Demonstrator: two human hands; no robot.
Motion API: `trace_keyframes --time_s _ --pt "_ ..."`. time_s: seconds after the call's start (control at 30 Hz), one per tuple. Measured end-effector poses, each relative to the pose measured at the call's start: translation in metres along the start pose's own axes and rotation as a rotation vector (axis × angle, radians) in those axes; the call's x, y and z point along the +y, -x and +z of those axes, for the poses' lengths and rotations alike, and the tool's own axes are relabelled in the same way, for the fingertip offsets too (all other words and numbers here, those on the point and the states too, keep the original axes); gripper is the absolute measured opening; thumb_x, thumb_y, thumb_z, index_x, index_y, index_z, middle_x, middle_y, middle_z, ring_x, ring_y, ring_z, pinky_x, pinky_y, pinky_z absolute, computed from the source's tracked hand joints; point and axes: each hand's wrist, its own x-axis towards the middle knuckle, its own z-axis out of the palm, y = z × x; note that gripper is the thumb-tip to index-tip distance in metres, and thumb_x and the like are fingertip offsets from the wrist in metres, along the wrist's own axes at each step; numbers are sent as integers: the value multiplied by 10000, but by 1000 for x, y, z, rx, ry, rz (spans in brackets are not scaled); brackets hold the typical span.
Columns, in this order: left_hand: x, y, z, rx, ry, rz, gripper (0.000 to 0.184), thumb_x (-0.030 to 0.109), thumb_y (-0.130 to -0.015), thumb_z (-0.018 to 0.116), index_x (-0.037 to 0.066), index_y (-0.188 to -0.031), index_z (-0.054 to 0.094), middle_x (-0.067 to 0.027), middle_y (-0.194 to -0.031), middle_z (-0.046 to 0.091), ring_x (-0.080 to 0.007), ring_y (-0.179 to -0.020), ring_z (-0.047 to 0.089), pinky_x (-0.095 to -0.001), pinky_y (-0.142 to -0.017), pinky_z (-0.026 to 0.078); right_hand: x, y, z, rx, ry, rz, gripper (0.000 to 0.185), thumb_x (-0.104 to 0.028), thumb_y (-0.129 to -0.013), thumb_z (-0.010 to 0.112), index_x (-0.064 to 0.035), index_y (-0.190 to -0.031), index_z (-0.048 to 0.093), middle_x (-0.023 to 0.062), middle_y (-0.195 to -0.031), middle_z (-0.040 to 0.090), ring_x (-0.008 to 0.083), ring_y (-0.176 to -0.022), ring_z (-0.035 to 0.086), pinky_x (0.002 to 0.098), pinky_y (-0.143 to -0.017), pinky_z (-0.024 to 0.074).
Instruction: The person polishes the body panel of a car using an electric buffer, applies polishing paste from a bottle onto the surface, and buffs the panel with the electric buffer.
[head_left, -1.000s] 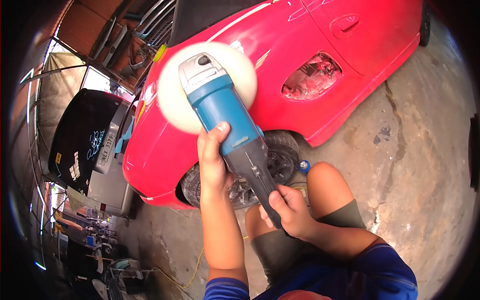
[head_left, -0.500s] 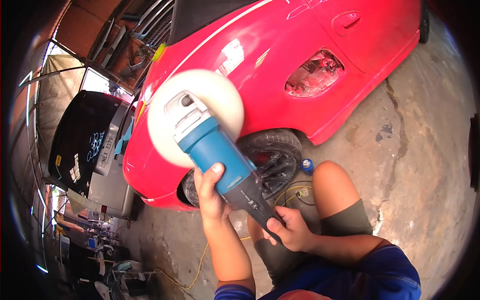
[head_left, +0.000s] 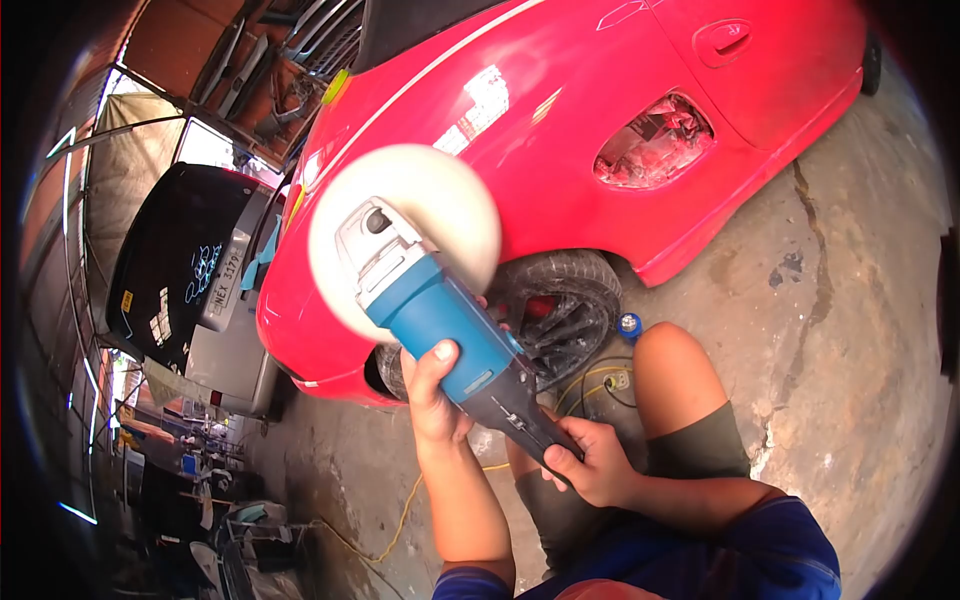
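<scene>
A blue and black car polisher [head_left: 445, 330] with a silver head fills the middle of the head view. My left hand [head_left: 432, 390] is wrapped round its blue body. Around the black rear handle, my right hand [head_left: 592, 460] is closed. The round cream polishing pad [head_left: 455, 205] looks smeared, as if spinning, and lies over the front corner of a red car [head_left: 560, 215]. Whether the pad touches the paint cannot be made out. Bright reflections show on the car's side panel above the wheel [head_left: 560, 310].
A yellow cord [head_left: 395, 540] runs over the concrete floor [head_left: 840, 390] to an outlet box [head_left: 618, 381] by my knee. Near the wheel stands a small blue-capped container [head_left: 628, 326]. Another vehicle [head_left: 175, 270] is at the left. Crumpled masking [head_left: 655, 142] fills an opening in the red car.
The view has shifted slightly, so the car and floor appear a little further right. Both hands keep their hold on the polisher, and the pad stays over the same front corner.
</scene>
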Motion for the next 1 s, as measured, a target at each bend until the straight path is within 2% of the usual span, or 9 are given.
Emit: trace_keyframes --time_s 0.03,0.13,0.23,0.33,0.4,0.53,0.63,0.83,1.0 --pt "-2 -4 5 -17 -15 -5 729 323 -863 752 -90 -1410 503 -223 -1228 666 -349 -1010 741 -456 -864 646 -3 1 -2 10 -14 -10 348 -338 -1056 705 1 -1095 638 14 -790 670 50 -608 583 239 -560 470" --pt "-10 -15 22 -69 -41 -20 722 382 -900 748 -86 -1399 518 -228 -1208 675 -363 -1023 741 -462 -836 650 -9 3 -13 16 35 -40 500 -486 -1059 651 9 -1093 594 78 -834 675 107 -667 628 284 -632 518" --pt "-13 -26 37 -124 -72 -25 707 382 -914 742 -86 -1395 517 -221 -1160 688 -355 -1024 742 -459 -832 651 -9 3 -18 48 20 -89 548 -543 -1058 619 4 -1088 586 89 -825 674 121 -651 630 290 -616 516" --pt "-14 -32 53 -46 -183 17 653 365 -928 741 -81 -1356 529 -213 -1086 698 -300 -903 753 -410 -751 653 -8 5 -19 65 -24 -152 427 -424 -1078 647 -1 -1091 591 58 -829 679 87 -657 621 274 -609 499" --pt "-12 -35 59 -8 -260 71 629 348 -932 745 -75 -1343 525 -201 -1050 695 -265 -810 744 -378 -691 644 -9 5 -16 63 -45 -163 444 -444 -1082 629 -2 -1091 589 61 -828 678 93 -656 624 280 -612 502" --pt "-3 -32 57 1 -305 66 642 339 -927 747 -74 -1359 512 -192 -1039 693 -262 -793 740 -375 -689 641 -8 5 -11 34 -46 -164 466 -467 -1089 605 -1 -1106 585 66 -834 676 98 -654 622 283 -618 505" --pt "2 -24 49 35 -290 65 638 330 -924 746 -78 -1356 515 -197 -1037 695 -264 -792 741 -378 -694 643 -1 3 -3 21 -34 -133 618 -603 -1049 584 8 -1143 576 99 -795 664 140 -632 632 298 -602 521" --pt "19 -6 31 80 -206 38 635 315 -914 736 -99 -1349 529 -209 -1036 705 -277 -844 748 -398 -725 652 9 -1 11 -26 -19 -77 589 -573 -1052 606 11 -1132 579 98 -825 665 135 -655 630 296 -622 519" --pt "16 3 -13 142 -221 96 645 332 -915 727 -92 -1358 526 -220 -1034 699 -313 -894 751 -429 -745 660 13 -5 20 -75 37 1 530 -514 -1063 626 10 -1125 575 92 -839 664 123 -675 630 293 -641 525"
